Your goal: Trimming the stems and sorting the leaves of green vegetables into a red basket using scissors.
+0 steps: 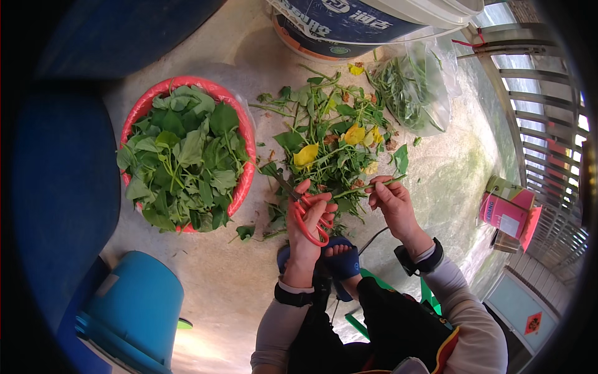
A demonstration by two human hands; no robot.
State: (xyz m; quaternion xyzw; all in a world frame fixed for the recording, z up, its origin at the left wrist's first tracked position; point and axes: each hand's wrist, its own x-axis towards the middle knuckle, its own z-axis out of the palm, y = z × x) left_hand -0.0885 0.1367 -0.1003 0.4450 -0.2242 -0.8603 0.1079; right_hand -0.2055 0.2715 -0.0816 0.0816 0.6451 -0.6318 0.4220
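Red-handled scissors (pixel 312 219) rest in my left hand (pixel 303 233), their dark blades pointing up and left. Between thumb and fingers of my right hand (pixel 392 203) is a thin green stem (pixel 359 189), which slants down to the fingers of my left hand; whether they touch it I cannot tell. Beneath and beyond both hands spreads a heap of cut leafy stems (pixel 322 163) on the concrete floor, mixed with yellow leaves (pixel 306 155) and brown bits. To the left stands a red-rimmed basin (pixel 246 135) piled high with green leaves (pixel 187 154).
A clear plastic bag (pixel 416 89) of greens lies beside a large white-and-blue bucket (pixel 345 28). Blue containers (pixel 67 177) and a light-blue bucket (pixel 135 308) line the left. A metal railing (pixel 537 93) and pink can (pixel 507 210) are right. My sandalled feet (pixel 341 257) are close below.
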